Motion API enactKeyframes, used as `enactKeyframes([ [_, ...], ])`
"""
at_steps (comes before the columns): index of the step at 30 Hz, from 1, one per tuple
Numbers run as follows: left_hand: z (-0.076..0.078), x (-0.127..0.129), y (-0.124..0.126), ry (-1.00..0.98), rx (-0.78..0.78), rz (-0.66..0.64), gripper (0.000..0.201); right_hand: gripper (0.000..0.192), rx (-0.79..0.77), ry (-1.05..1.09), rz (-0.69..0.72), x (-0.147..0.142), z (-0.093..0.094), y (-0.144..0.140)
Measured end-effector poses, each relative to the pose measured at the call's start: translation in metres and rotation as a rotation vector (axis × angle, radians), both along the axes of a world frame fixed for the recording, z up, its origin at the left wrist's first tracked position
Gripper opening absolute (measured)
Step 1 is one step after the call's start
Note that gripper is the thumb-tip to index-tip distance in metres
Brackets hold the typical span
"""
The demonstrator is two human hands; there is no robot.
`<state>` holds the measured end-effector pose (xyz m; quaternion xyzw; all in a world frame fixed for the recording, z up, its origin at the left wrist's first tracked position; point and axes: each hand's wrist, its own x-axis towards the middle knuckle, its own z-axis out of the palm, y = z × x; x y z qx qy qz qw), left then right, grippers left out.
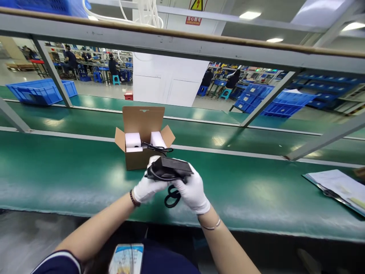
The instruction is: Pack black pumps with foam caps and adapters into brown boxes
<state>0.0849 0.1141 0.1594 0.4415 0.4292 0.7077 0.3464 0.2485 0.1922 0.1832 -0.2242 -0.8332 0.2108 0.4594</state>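
White cotton gloves on both your hands: left hand (148, 186) is curled around the near-left end of the black power adapter (171, 168), right hand (192, 190) is closed under and around its right side, so you hold the adapter between both hands, above the green belt (71, 179) and just in front of the open cardboard box (142, 131). A black cord (172, 196) is wound round the body, and a loop of it hangs below between your wrists. Judging by looks, the adapter is a rigid plastic brick, moderately heavy for its size, smooth and a bit slippery against cotton, not fragile. The cord is limp and will swing or snag, so grip the body by its long sides and pinch the cord bundle against it. The box has flaps up and white foam blocks (133, 140) inside, with what looks like another dark cable lying across them. Papers on a clipboard (338, 188) lie well apart to your right on the belt. Blue crates (40, 91) and seated workers are far behind.
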Motion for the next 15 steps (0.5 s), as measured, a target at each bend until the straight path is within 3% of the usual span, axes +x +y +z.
enactKeyframes([
  [2,0.024,-0.045,0.023,0.706,0.027,0.110,0.078,0.044,-0.141,0.080,0.000,-0.003,0.020,0.013],
  [3,0.034,-0.069,0.036,0.987,-0.029,0.052,0.083,0.045,-0.177,0.085,-0.052,-0.008,0.034,0.021],
  [5,0.047,-0.108,0.058,1.371,-0.196,-0.043,0.091,0.049,-0.156,-0.030,-0.173,-0.023,0.068,0.037],
  [6,0.049,-0.121,0.066,1.495,-0.302,-0.104,0.085,0.050,-0.111,-0.152,-0.219,-0.035,0.085,0.045],
  [8,0.046,-0.131,0.075,1.641,-0.439,-0.188,0.067,0.047,0.027,-0.464,-0.255,-0.064,0.113,0.060],
  [10,0.036,-0.125,0.072,1.697,-0.436,-0.216,0.053,0.042,0.191,-0.764,-0.205,-0.097,0.128,0.072],
  [13,0.021,-0.107,0.051,1.681,-0.298,-0.221,0.044,0.038,0.369,-1.091,-0.053,-0.136,0.128,0.081],
  [15,0.015,-0.097,0.034,1.649,-0.227,-0.223,0.038,0.036,0.407,-1.244,0.015,-0.149,0.123,0.080],
])
